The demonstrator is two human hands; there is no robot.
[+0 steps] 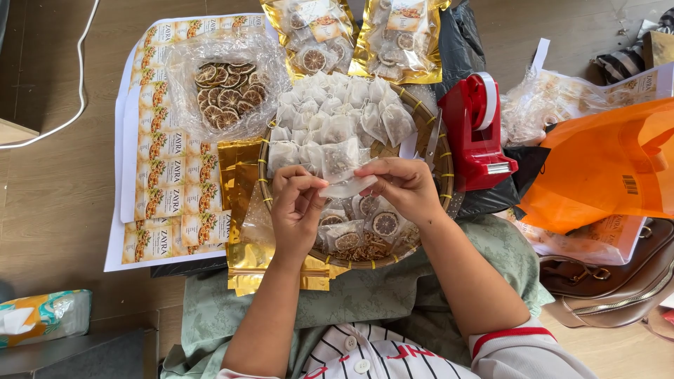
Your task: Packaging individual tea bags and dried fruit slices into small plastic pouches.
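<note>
My left hand and my right hand meet over a round woven basket on my lap. Between their fingertips they pinch a small clear sachet with dried filling. The basket holds a heap of several white sachets at the back and small packets with dried citrus slices at the front.
A clear bag of dried citrus slices lies on label sheets to the left. Gold pouches lie beside the basket; two filled gold pouches at the back. A red tape dispenser, orange bag, brown handbag stand right.
</note>
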